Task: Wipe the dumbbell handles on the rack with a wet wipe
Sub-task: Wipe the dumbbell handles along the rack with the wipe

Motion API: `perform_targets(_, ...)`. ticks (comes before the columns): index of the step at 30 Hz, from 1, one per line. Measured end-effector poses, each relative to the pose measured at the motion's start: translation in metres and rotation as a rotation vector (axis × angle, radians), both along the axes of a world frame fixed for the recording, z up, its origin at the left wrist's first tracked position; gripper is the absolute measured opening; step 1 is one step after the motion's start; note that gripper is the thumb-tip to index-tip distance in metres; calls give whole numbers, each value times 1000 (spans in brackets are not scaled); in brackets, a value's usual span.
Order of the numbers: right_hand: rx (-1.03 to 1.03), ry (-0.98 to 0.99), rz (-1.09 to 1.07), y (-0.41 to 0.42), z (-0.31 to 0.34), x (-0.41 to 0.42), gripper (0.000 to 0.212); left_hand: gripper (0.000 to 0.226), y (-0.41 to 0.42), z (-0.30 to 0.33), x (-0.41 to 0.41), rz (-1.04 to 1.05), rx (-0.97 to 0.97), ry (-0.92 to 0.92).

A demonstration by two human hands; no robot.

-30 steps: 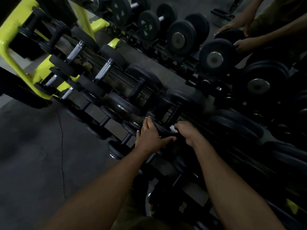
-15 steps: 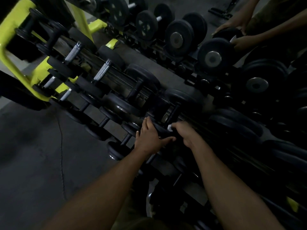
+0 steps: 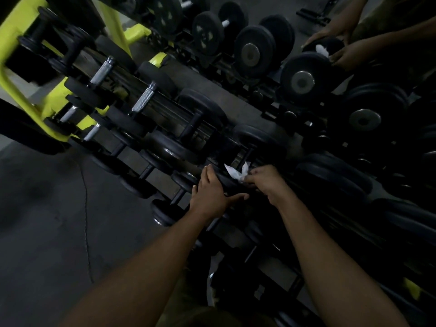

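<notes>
The left hand rests with straight fingers on the black round end plate of a dumbbell. Just right of these fingers, the right hand pinches a crumpled white wet wipe against the dark dumbbell handle. The handle's long axis points away from the fingers, up and slightly right, across the black dumbbell rack. The wipe is held only by one corner, so it may slip and fall between the rails. The dumbbell may also roll, because the left fingers only press it.

Far beyond, another person's hands hold a second white wipe.
</notes>
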State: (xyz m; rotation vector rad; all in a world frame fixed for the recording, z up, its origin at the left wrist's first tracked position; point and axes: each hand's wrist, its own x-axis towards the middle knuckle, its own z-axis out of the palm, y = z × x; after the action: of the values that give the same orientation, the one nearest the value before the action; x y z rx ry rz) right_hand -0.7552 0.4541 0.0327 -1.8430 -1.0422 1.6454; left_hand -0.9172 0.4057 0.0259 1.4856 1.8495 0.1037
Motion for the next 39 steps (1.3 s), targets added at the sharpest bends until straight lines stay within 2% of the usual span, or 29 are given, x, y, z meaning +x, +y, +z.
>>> perform_targets(2, 168, -219, 46, 7, 6, 0, 16, 144, -1, 0, 0, 3, 5, 1)
perform_targets(4, 414, -586, 124, 13, 9, -2, 14, 144, -1, 1, 0, 1, 6, 10)
perform_targets(6, 680, -897, 323, 13, 3, -3, 16, 144, 0, 1, 0, -1, -4, 6)
perform_targets(8, 810, -1027, 542, 13, -7, -2, 25, 143, -1, 1, 0, -4, -9, 2)
perform_targets(10, 829, -1087, 712, 14, -15, 3, 26, 144, -1, 1, 0, -1, -5, 5)
perform_targets(12, 834, -1177, 789, 17, -16, 5, 26, 145, -2, 0, 0, 6, 2, 7)
perform_targets(15, 873, -1291, 788, 24, -9, 0, 23, 145, -2, 1, 0, 10, 9, 4)
perform_targets(19, 754, -1311, 947, 39, -4, -19, 40, 146, -1, 2, 1, 11, -2, 3)
perform_targets(22, 523, -1253, 1085, 53, 6, -35, 46, 144, 0, 3, 1, 12, -21, -5)
perform_targets(26, 186, -1115, 1299, 63, 13, -60, 43, 143, -1, 4, 0, 1, -30, -9)
perform_targets(29, 52, -990, 1312, 63, 12, -70, 37, 143, 0, 3, 0, -1, -33, -20)
perform_targets(32, 70, -862, 1228, 66, 9, -62, 30, 143, 0, 0, -1, 2, -22, -16)
perform_targets(36, 331, -800, 1161, 53, 12, -29, 22, 143, 0, -2, 0, 9, -2, -17)
perform_targets(39, 400, -686, 996, 36, 10, -6, 29, 143, -1, -4, -1, 13, 35, -19)
